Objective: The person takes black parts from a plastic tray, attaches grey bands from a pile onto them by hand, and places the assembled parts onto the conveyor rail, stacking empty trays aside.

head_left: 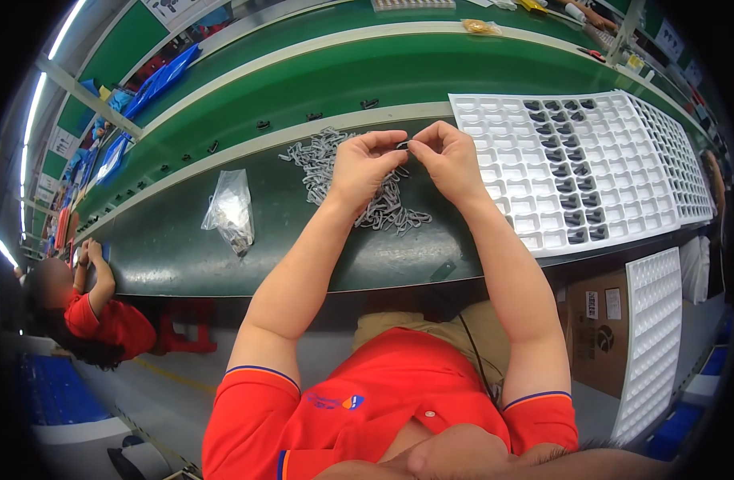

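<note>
My left hand and my right hand meet over the bench, thumbs and forefingers pinched together. Between the fingertips is a small dark part, mostly hidden by the fingers. Beneath and around my left hand spreads a heap of grey loop-shaped clips. To the right of my right hand lies a white moulded tray with many pockets. Black pieces fill some of its pockets, in columns near the middle.
A clear plastic bag with small parts lies on the dark green bench. Behind it, a green conveyor belt carries scattered black pieces. Another white tray leans by a cardboard box below. A co-worker in red sits at left.
</note>
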The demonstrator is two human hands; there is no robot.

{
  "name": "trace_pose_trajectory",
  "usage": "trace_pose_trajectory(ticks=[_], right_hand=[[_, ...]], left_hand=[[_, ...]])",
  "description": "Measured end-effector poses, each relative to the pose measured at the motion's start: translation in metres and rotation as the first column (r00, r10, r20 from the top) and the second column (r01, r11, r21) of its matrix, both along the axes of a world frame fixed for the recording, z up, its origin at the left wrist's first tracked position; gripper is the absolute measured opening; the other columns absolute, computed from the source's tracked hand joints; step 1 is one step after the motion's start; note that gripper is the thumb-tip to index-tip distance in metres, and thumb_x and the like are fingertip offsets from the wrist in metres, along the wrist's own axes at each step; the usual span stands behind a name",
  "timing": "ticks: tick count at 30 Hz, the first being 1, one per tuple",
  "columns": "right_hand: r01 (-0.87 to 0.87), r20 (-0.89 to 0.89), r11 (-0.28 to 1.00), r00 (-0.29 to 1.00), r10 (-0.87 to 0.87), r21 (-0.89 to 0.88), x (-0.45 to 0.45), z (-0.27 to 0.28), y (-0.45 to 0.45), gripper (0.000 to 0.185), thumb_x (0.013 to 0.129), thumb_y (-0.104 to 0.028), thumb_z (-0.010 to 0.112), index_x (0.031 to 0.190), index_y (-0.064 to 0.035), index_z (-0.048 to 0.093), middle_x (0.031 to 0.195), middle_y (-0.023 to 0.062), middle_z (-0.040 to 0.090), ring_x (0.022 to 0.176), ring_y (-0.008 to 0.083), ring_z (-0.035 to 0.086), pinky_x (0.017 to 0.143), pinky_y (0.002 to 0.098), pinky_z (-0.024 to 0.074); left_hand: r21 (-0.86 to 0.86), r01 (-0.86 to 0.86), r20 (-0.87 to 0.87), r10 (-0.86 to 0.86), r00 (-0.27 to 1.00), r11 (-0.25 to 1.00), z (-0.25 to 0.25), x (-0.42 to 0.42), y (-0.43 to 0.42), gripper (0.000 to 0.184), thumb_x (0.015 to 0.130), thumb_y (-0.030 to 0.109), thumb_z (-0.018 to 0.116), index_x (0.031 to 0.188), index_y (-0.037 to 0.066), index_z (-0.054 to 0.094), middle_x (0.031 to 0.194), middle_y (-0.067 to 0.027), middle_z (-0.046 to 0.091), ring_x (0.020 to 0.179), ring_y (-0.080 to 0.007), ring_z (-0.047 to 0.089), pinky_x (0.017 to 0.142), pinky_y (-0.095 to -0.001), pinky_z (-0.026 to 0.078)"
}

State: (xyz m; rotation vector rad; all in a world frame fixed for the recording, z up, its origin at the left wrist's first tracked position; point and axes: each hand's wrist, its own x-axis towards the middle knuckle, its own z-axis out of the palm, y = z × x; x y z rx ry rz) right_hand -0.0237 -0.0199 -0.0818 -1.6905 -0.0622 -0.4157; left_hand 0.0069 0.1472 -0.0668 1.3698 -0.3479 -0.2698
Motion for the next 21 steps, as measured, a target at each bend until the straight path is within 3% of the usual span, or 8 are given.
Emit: trace_pose_trajectory(ticks=[11, 14, 18, 21], right_hand=[[-0.019, -0.026, 0.999, 1.0, 0.018, -0.034, 0.0, 0.0024, -0.0018, 0.01, 0.086, -0.006, 0.072, 0.088, -0.002, 0.063, 0.078, -0.0002, 0.064, 0.073, 0.0063, 0.058, 0.066, 0.0224, 0.0461], [-0.061, 0.017, 0.993, 0.998, 0.06, 0.102, 0.0017, 0.0012, 0.0009, 0.017, 0.083, -0.006, 0.073, 0.092, 0.0009, 0.062, 0.073, 0.0038, 0.065, 0.071, 0.0109, 0.061, 0.067, 0.0268, 0.051], [-0.09, 0.018, 0.995, 0.996, 0.089, 0.044, -0.0017, 0.0022, -0.0004, 0.017, 0.085, -0.001, 0.071, 0.098, -0.0004, 0.06, 0.081, 0.003, 0.065, 0.076, 0.0104, 0.062, 0.073, 0.0263, 0.0509], [-0.079, 0.07, 0.997, 0.995, 0.078, 0.019, -0.0036, 0.001, 0.002, 0.019, 0.084, -0.001, 0.071, 0.1, 0.0008, 0.06, 0.081, 0.0063, 0.066, 0.08, 0.0139, 0.064, 0.074, 0.0278, 0.0516]], left_hand=[[-0.018, 0.02, -0.029, -0.02, 0.999, 1.0, -0.0029, 0.003, 0.0023, 0.028, 0.085, -0.004, 0.071, 0.112, -0.007, 0.067, 0.098, -0.0119, 0.071, 0.088, -0.0146, 0.069, 0.08, -0.0261, 0.057], [-0.032, 0.042, -0.034, -0.043, 0.998, 0.999, -0.0015, 0.0043, 0.0041, 0.025, 0.086, -0.004, 0.069, 0.111, -0.007, 0.068, 0.097, -0.0109, 0.071, 0.088, -0.0144, 0.068, 0.081, -0.0264, 0.056], [0.176, 0.099, 0.104, -0.119, 0.987, 0.979, 0.0009, 0.0057, 0.0079, 0.026, 0.087, -0.007, 0.064, 0.112, -0.003, 0.069, 0.096, -0.0081, 0.071, 0.088, -0.0132, 0.067, 0.082, -0.0258, 0.054], [0.456, -0.048, 0.485, -0.203, 0.85, 0.889, 0.0047, 0.0053, 0.003, 0.027, 0.086, -0.007, 0.063, 0.111, 0.0, 0.069, 0.096, -0.0068, 0.071, 0.086, -0.0117, 0.066, 0.083, -0.0255, 0.052]])
